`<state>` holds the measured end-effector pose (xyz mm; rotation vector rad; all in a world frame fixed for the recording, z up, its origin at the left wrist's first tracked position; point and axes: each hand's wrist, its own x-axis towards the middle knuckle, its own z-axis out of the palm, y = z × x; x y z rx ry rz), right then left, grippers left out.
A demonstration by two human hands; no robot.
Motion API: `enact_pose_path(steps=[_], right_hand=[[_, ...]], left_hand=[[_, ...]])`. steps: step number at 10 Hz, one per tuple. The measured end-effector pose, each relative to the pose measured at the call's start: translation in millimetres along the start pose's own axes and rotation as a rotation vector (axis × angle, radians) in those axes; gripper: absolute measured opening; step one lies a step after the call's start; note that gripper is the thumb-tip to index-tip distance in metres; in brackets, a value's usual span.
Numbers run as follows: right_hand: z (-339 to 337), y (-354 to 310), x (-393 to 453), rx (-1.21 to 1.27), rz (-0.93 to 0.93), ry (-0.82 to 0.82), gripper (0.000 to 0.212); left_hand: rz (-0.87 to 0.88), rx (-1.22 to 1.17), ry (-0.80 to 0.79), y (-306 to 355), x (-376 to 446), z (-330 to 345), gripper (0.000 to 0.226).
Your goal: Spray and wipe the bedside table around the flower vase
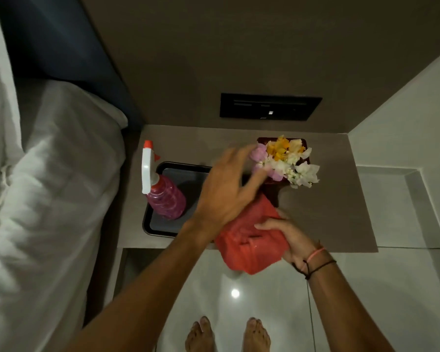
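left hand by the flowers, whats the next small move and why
Probably close the open left hand on the dark red flower vase and lift it aside. The right hand already holds the red cloth at the beige bedside table's front edge, and the pink spray bottle stands set down on the black tray.

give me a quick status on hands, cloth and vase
Left hand open, reaching toward flower vase. Right hand holds red cloth at table edge. Spray bottle parked on tray.
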<state>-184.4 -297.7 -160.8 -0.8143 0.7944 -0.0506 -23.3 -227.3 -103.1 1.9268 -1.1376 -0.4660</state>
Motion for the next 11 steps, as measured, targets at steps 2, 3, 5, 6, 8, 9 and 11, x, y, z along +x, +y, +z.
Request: enact_pose_path(steps=[2,3,5,6,8,9,11], right_hand=[[29,-29,19,-0.226,0.028,0.065,0.048],[39,-18,33,-0.125,0.064,0.241,0.044],[45,8,51,0.014,0.176,0.461,0.033],[53,15,67,-0.003,0.081,0.551,0.042],[58,28,69,-0.41,-0.19,0.866,0.039],[50,43,58,-0.652,-0.174,0.826,0.034],[38,0,-43,-1.32,-0.121,0.737,0.046]], left_hand=[[-0.737,-0.545,-0.342,-51,-50,-27,0.039],[-0.796,-0.585,-0.14,-71,-59,-17,0.007],[-0.878,-0.369,0.127,-96,-49,5,0.02],[-0.863,-0.187,0.1,-102,-38,9,0.011],[-0.745,0.044,-0.164,-80,-28,17,0.046],[-0.745,0.172,-0.269,-89,-41,17,0.066],[-0.466,0.313,-0.38,-14,-63,-30,0.073]])
